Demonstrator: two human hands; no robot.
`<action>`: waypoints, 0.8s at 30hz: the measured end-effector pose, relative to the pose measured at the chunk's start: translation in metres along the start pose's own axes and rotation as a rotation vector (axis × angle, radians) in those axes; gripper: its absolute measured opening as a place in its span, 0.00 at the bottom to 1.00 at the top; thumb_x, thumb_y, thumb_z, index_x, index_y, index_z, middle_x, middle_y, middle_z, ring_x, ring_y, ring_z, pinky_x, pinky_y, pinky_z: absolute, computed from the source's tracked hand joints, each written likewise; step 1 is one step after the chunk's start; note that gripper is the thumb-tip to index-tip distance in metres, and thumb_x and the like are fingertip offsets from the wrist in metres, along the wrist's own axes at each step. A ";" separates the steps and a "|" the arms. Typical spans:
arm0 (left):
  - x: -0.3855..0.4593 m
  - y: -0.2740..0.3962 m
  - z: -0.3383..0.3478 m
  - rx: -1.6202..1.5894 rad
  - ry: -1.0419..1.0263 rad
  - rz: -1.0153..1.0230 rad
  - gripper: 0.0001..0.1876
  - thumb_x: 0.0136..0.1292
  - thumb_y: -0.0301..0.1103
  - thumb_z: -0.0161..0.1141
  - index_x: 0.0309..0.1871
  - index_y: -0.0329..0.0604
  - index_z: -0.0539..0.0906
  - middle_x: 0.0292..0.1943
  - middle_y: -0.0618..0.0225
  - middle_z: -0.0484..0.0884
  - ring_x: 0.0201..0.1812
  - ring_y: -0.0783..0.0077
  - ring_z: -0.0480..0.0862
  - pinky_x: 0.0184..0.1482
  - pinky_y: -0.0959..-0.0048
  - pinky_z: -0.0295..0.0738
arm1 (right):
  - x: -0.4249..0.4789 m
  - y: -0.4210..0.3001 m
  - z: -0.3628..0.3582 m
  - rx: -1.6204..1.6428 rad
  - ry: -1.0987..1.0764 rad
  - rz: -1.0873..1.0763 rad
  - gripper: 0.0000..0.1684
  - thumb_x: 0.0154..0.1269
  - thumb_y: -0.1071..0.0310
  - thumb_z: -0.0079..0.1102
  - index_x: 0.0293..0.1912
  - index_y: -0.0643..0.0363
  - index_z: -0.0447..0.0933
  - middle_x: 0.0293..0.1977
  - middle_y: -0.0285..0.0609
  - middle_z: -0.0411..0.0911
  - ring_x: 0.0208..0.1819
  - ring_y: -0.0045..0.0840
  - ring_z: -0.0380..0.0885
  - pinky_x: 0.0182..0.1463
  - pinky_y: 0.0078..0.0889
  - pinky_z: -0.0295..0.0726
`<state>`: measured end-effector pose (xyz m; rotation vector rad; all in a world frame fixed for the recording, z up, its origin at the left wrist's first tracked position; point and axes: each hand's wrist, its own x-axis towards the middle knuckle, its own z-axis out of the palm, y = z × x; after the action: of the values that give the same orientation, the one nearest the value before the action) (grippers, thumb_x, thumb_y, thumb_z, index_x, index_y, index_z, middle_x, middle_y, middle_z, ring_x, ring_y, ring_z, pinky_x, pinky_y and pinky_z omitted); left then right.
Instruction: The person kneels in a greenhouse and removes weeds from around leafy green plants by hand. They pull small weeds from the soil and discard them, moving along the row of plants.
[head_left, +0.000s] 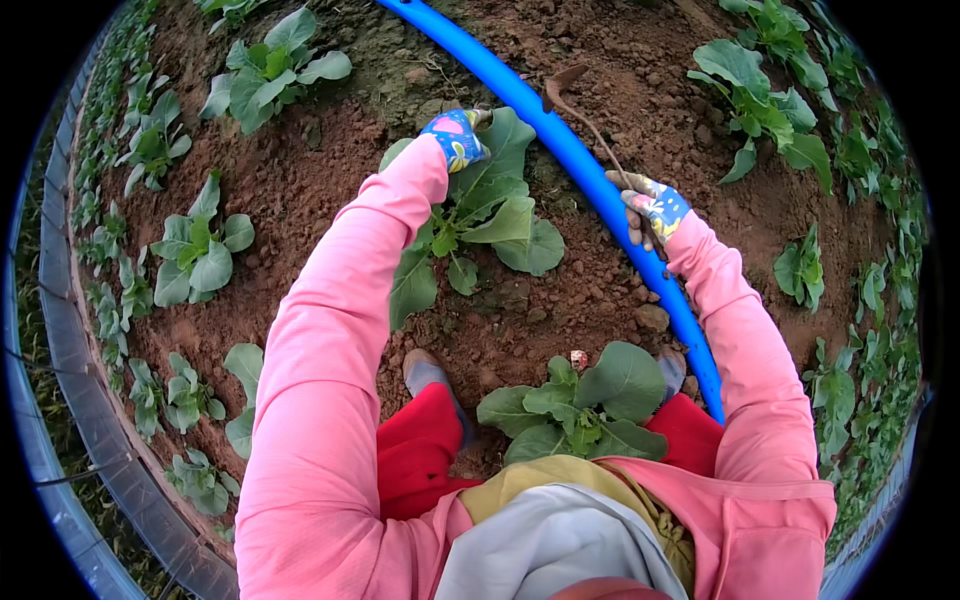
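My left hand (457, 139), in a blue patterned glove, is at the upper edge of a leafy green plant (499, 176); its fingers are partly hidden, and whether they grip a leaf cannot be told. In my right hand (651, 206), gloved alike with soiled fingers, is the thin handle of a small hand hoe (589, 124). The rusty hoe head points up and away, over the far side of a blue hose (574, 161). That hose curves across the soil between my two hands and passes under my right hand.
Another leafy plant (577, 405) grows between my feet, with a small red and white object (578, 360) beyond it. More plants stand left (196, 251) and right (765, 105) in clumpy brown soil. A dark curved border (75, 300) runs along the left.
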<state>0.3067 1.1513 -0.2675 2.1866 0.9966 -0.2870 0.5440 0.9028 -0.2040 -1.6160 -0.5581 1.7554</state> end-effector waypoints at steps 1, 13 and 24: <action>-0.023 0.007 -0.007 -0.068 -0.007 0.084 0.32 0.51 0.33 0.68 0.62 0.38 0.72 0.57 0.55 0.77 0.58 0.61 0.76 0.59 0.70 0.70 | 0.007 -0.001 -0.005 0.033 -0.037 -0.027 0.27 0.71 0.61 0.45 0.68 0.48 0.59 0.22 0.32 0.69 0.17 0.16 0.70 0.15 0.17 0.67; -0.184 -0.044 -0.032 -0.372 0.187 0.308 0.11 0.57 0.26 0.62 0.44 0.39 0.81 0.35 0.58 0.83 0.37 0.55 0.82 0.41 0.67 0.75 | 0.178 -0.084 0.132 -0.997 0.021 -0.336 0.24 0.69 0.60 0.50 0.64 0.38 0.66 0.37 0.44 0.79 0.29 0.30 0.76 0.34 0.32 0.76; -0.207 -0.055 -0.021 -0.294 0.243 0.380 0.07 0.58 0.27 0.61 0.40 0.41 0.81 0.33 0.60 0.83 0.33 0.58 0.83 0.36 0.68 0.76 | 0.269 -0.015 0.109 -0.892 0.371 0.148 0.40 0.63 0.29 0.37 0.48 0.55 0.77 0.40 0.50 0.78 0.41 0.43 0.75 0.48 0.42 0.74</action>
<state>0.1245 1.0722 -0.1850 2.1112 0.6739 0.2900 0.4399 1.1218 -0.3642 -2.5640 -1.1568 1.2899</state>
